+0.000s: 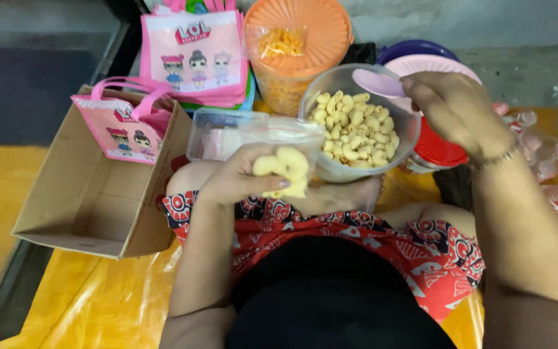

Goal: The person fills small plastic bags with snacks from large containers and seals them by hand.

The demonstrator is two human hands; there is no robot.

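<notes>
My left hand (240,178) holds a small clear plastic bag (285,155) with pale curled puffed snacks in it, just above my knee. My right hand (456,110) grips a pink plastic scoop (377,82) over the rim of a clear round tub (318,90). That tub is filled with several of the same pale curled snacks (356,132). The scoop's bowl points left, above the snacks.
An open cardboard box (92,194) with a pink cartoon gift bag (124,126) stands at left. A stack of pink gift bags (195,55) lies behind. An orange-lidded tub (295,39), a clear rectangular container (211,132), red and pink lids (437,148) and small filled packets (544,155) surround me on yellow sheeting (98,304).
</notes>
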